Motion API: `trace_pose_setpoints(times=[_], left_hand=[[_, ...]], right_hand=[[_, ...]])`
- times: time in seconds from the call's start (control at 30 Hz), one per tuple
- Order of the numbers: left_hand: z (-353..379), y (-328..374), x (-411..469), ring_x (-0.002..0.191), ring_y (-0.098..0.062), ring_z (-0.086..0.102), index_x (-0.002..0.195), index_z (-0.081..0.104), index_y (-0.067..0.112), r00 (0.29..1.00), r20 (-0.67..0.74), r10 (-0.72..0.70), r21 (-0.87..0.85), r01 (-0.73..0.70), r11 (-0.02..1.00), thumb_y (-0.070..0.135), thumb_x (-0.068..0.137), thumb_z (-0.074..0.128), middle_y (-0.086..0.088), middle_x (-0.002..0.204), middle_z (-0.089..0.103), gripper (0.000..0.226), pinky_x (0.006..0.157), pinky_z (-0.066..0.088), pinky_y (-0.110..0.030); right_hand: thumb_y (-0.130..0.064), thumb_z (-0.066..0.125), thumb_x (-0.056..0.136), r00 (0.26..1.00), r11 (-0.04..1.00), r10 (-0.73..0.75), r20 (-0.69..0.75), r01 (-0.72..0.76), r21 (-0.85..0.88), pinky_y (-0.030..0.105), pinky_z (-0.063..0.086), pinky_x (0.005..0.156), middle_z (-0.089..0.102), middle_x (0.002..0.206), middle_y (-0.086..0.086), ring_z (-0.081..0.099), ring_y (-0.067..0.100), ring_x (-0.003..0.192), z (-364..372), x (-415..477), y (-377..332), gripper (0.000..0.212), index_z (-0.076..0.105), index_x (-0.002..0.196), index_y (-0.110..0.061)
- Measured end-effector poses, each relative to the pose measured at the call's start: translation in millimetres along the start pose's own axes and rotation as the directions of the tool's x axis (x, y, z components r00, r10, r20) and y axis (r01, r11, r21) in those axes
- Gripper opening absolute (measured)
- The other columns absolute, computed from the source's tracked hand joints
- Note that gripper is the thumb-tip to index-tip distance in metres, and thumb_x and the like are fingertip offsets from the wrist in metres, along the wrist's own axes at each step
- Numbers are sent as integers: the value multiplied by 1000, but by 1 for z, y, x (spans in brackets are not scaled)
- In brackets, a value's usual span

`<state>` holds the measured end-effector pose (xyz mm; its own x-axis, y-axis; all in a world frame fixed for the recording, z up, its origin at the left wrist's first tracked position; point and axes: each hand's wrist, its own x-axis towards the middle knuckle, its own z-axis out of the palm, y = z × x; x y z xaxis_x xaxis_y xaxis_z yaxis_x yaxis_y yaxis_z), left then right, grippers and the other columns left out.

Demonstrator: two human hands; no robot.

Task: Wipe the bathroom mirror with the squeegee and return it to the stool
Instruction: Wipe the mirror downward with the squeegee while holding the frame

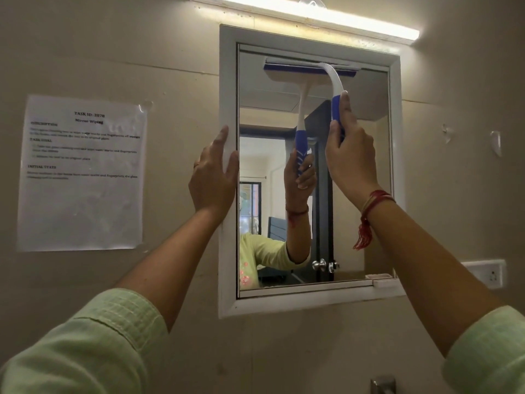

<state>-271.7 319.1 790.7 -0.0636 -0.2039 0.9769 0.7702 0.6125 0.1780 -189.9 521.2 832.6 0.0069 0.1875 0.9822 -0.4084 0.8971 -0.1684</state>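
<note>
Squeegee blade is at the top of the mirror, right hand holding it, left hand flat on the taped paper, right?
Not quite: the head view shows the left hand on the mirror frame, not the paper. The rest holds.

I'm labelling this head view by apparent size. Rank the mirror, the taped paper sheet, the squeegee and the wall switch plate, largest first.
1. mirror, clearly largest
2. paper sheet
3. squeegee, handle partly hidden by the right hand
4. switch plate, smallest
</note>
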Motion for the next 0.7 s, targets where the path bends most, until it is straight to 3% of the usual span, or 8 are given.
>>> trace_pose_setpoints(times=[0.5, 0.7], left_hand=[[2, -2, 1, 111, -29, 57, 142, 36, 25, 1000, 11, 2, 16, -2, 1000, 35, 97, 44, -8, 130, 56, 46, 78, 42, -29], [1, -1, 1, 114, -29, 55, 142, 34, 27, 999, 28, -21, 9, 21, 1000, 35, 97, 44, -7, 133, 54, 47, 84, 47, -38]], right_hand=[[-27, 36, 100, 999, 999, 18, 51, -17, -29, 4, 34, 51, 38, 62, -22, 47, 1, 50, -12, -65, 11, 54, 11, 148, -27], [-29, 35, 99, 995, 999, 53, 89, -53, -12, 14, 42, 49, 41, 60, -14, 48, 6, 50, -18, -104, 17, 55, 7, 147, -32]])
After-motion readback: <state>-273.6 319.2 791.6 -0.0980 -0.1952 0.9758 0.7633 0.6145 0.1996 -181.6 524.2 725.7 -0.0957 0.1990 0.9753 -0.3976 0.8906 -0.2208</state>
